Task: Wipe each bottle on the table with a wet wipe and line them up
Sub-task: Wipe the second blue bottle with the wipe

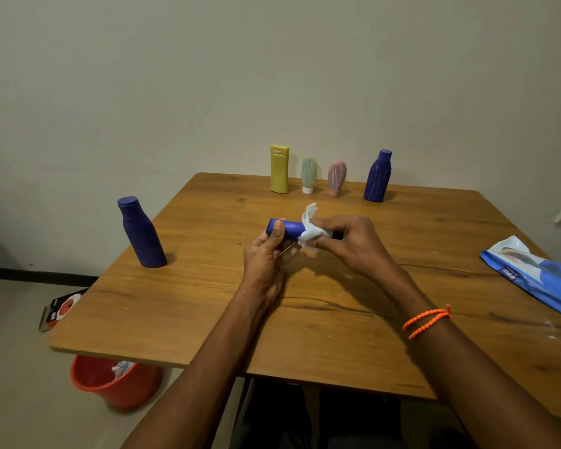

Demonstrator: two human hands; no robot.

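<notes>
While your left hand (pixel 263 254) curls round the cap end of a dark blue plastic bottle (pixel 289 229), thumb pressed on top and fingers wrapped beneath, you hold that bottle on its side above the middle of the brown wooden table (pixel 208 306). Your right hand (pixel 353 244) closes its fingers over a crumpled white wet wipe (pixel 310 230), which is wrapped round the bottle's body; a loose tail of the wipe sticks up above your knuckles. An orange beaded cord (pixel 426 320) loops twice round your right wrist.

Along the far edge of the table, near the wall, four containers stand in a row: a tall yellow plastic bottle (pixel 279 169), a small pale green tube on a white cap (pixel 309 175), a small pink tube standing cap-down (pixel 337 178), and a dark blue ribbed bottle (pixel 378 176). They stand apart from each other, none touching.

Well to your left, near the table's left edge, another dark blue bottle with a flat cap (pixel 141 233) stands upright on its own.

At the right edge lies a blue and white wipes packet (pixel 538 277), flat on the wood. On the floor at the left, partly under the table, sits a red plastic bucket (pixel 110 384) with crumpled white material inside.
</notes>
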